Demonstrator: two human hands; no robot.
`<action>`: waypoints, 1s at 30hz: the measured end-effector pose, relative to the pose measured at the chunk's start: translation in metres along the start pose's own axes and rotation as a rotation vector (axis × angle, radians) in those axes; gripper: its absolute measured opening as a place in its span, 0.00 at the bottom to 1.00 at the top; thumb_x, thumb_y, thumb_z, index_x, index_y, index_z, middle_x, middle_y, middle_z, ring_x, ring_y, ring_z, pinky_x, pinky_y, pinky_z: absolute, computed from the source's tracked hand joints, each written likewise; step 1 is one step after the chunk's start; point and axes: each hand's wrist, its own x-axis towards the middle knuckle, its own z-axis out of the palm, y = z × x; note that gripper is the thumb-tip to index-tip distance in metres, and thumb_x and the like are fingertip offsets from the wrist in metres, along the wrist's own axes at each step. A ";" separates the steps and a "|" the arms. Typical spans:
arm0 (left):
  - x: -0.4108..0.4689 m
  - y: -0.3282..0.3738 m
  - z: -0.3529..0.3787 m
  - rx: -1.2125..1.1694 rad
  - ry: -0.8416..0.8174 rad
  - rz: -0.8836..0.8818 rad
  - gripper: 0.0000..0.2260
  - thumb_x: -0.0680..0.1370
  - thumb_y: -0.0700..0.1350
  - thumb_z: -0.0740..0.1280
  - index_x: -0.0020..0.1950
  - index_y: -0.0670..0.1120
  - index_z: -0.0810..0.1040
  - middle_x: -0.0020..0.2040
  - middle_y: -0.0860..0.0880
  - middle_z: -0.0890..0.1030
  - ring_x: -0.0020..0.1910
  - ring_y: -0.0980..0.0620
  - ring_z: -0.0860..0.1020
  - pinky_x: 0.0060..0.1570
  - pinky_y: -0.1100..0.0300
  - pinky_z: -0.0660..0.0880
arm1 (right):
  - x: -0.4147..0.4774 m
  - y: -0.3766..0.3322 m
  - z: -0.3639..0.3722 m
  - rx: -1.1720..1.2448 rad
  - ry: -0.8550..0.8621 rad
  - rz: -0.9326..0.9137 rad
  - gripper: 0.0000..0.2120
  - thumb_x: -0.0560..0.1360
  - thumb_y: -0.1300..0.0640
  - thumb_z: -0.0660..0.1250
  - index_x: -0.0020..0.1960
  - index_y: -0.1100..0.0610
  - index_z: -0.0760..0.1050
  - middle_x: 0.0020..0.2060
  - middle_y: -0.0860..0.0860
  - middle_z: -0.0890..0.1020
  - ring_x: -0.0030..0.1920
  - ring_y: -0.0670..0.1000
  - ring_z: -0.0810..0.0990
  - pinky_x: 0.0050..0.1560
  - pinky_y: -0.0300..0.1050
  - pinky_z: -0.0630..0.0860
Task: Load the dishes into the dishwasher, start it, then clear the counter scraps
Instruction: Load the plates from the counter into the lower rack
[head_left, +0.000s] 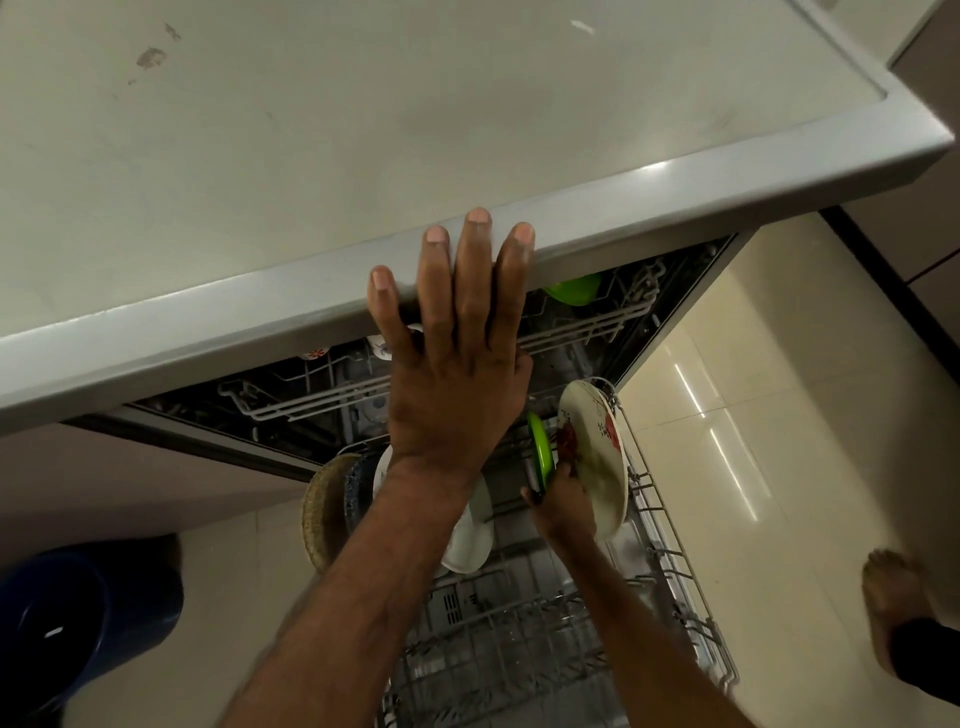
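Note:
My left hand (457, 353) lies flat with straight fingers against the front edge of the grey dishwasher top (260, 322). Below it the lower rack (670, 545) is pulled out. My right hand (563, 506) grips a green plate (540, 449) standing on edge in the rack, beside a cream plate with a red flower pattern (597, 457). A white plate (470, 540), a dark blue dish (356, 493) and a woven brown dish (322, 509) stand at the rack's left, partly behind my left forearm. A green bowl (574, 288) sits in the upper rack (582, 332).
The dishwasher's flat top (363, 114) carries a few smudges. A dark blue bin (78, 618) stands on the floor at lower left. A bare foot (893, 603) is on the glossy cream tiles (753, 415) at right.

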 end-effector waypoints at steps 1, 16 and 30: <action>0.000 0.000 0.000 0.007 0.001 0.005 0.39 0.73 0.50 0.62 0.78 0.44 0.46 0.73 0.41 0.56 0.72 0.39 0.57 0.74 0.38 0.38 | -0.001 -0.002 -0.002 0.002 -0.015 0.020 0.23 0.78 0.48 0.69 0.65 0.60 0.67 0.55 0.57 0.80 0.53 0.57 0.82 0.49 0.48 0.78; 0.000 -0.003 -0.039 -0.096 -0.286 0.004 0.47 0.71 0.49 0.64 0.79 0.41 0.35 0.78 0.39 0.48 0.77 0.37 0.49 0.73 0.37 0.32 | -0.068 -0.016 -0.051 -0.066 -0.023 -0.031 0.16 0.80 0.60 0.62 0.65 0.64 0.67 0.58 0.60 0.81 0.56 0.60 0.81 0.54 0.51 0.77; 0.012 -0.016 -0.150 -0.416 -0.805 -0.101 0.41 0.75 0.41 0.65 0.81 0.42 0.42 0.81 0.44 0.42 0.80 0.44 0.42 0.78 0.46 0.45 | -0.194 -0.040 -0.159 -0.152 -0.046 -0.145 0.24 0.79 0.58 0.64 0.71 0.65 0.65 0.55 0.58 0.81 0.53 0.59 0.82 0.52 0.53 0.81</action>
